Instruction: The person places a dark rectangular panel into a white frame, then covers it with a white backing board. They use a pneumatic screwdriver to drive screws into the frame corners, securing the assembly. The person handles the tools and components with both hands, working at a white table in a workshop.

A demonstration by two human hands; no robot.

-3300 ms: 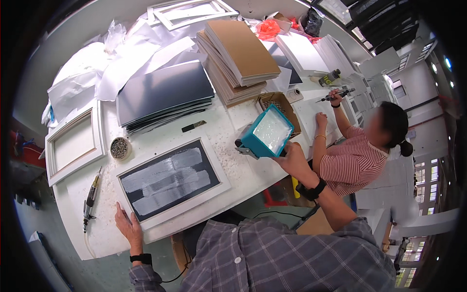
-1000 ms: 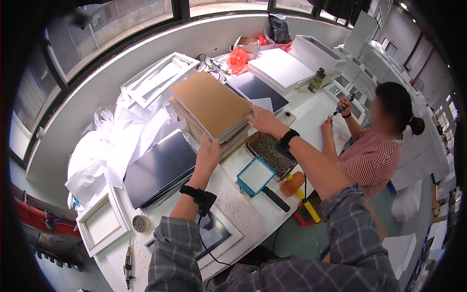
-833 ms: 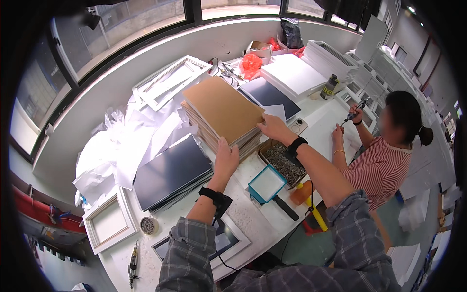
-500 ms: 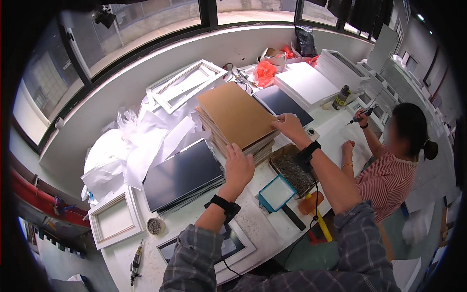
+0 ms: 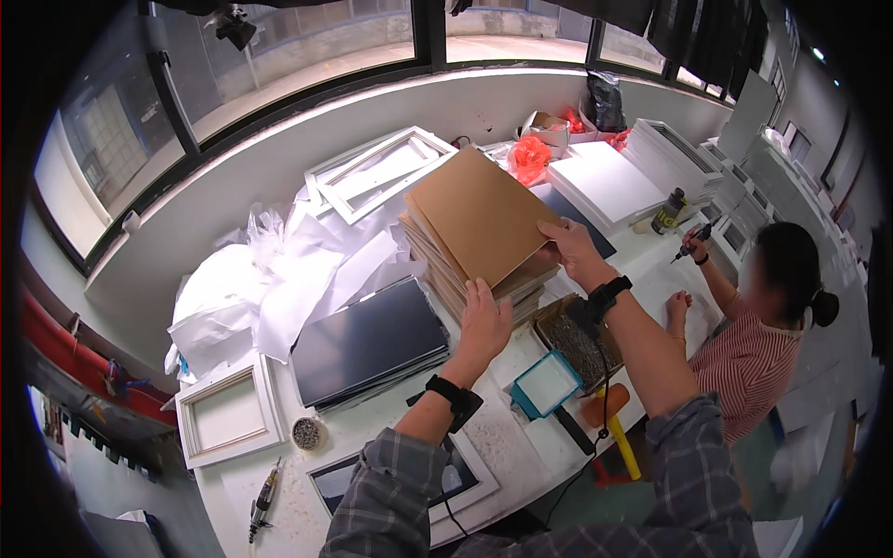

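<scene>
A stack of brown backing boards (image 5: 435, 263) stands mid-table. My right hand (image 5: 579, 255) pinches the right corner of the top board (image 5: 479, 209), which is tilted with that corner raised off the stack. With fingers stretched out, my left hand (image 5: 486, 327) rests at the near edge of the boards. To its left lies a pile of glossy dark panels (image 5: 367, 339). Below my forearms is a white frame (image 5: 482, 476) with a dark panel in it, partly hidden by my left arm. An open box of small metal pieces (image 5: 572, 342) sits below my right hand.
A white frame (image 5: 270, 400), a round tub of small metal pieces (image 5: 308, 433) and a powered screwdriver (image 5: 264, 502) lie left. Near the right edge are a teal-rimmed tray (image 5: 547, 383) and a mallet (image 5: 608, 405). A co-worker (image 5: 749, 358) holds a driver tool.
My right hand has raised the top board's right corner, so the board now tilts. My left hand stays at the near edge. The whole view has shifted slightly.
</scene>
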